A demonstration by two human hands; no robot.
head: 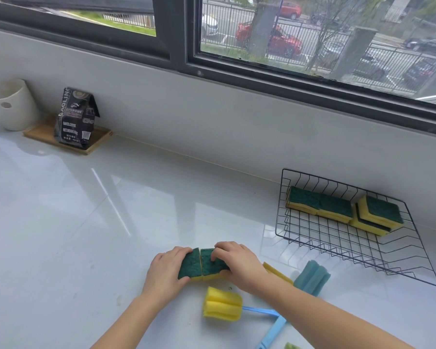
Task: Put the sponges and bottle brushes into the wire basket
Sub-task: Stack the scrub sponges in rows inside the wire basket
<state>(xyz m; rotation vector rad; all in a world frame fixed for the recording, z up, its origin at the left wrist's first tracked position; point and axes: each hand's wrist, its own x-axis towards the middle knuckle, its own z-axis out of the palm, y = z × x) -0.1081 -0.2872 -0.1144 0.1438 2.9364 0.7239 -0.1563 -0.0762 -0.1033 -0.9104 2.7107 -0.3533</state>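
Two green-topped yellow sponges lie side by side on the white counter. My left hand (165,270) grips the left sponge (189,265), and my right hand (238,260) grips the right sponge (213,264). Behind my right wrist another yellow sponge (277,272) shows its edge. A bottle brush with a yellow foam head (222,304) and blue handle lies near my arms. A second brush with a blue foam head (312,277) lies to the right. The black wire basket (410,263) stands at the right and holds several green-and-yellow sponges (337,205) at its back.
A dark coffee bag (76,118) stands on a wooden tray (96,144) at the back left, beside a white cup (10,104). The wall and window sill run along the counter's far side. A green item (292,346) peeks in at the bottom edge.
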